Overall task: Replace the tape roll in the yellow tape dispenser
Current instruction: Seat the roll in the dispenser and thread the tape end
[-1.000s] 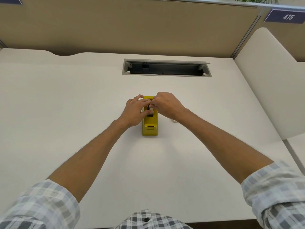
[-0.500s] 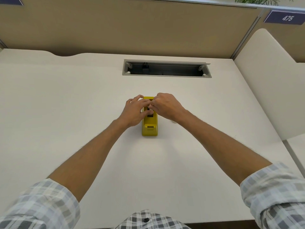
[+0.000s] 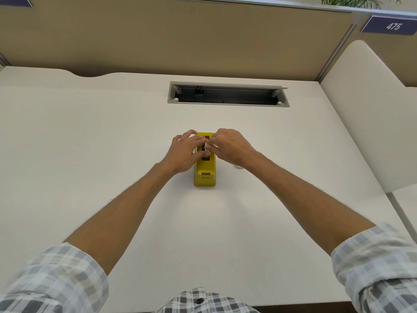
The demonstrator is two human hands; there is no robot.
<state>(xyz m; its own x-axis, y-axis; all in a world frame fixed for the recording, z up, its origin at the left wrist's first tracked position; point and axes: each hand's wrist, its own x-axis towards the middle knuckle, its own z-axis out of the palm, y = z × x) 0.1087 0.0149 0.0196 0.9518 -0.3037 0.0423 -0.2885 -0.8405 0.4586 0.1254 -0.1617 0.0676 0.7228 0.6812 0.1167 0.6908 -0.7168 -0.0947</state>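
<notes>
The yellow tape dispenser [image 3: 205, 176] stands on the white desk [image 3: 112, 154], its cutter end towards me. My left hand [image 3: 184, 152] holds its left side, thumb laid over the top slot. My right hand [image 3: 230, 146] comes in from the right, its fingertips pinched on a small dark spindle [image 3: 203, 147] in the slot. The fingertips of both hands meet there and hide most of the slot. Whether a tape roll sits inside cannot be told. A small pale object [image 3: 239, 166] lies on the desk, mostly hidden under my right wrist.
A grey cable tray opening [image 3: 228, 94] is set into the desk behind the dispenser. A tan partition wall [image 3: 180, 41] closes the back, and a cream divider panel [image 3: 370, 123] stands at the right edge.
Both hands stay at the dispenser's slot. The fingertips have shifted only slightly, and the dispenser has not moved.
</notes>
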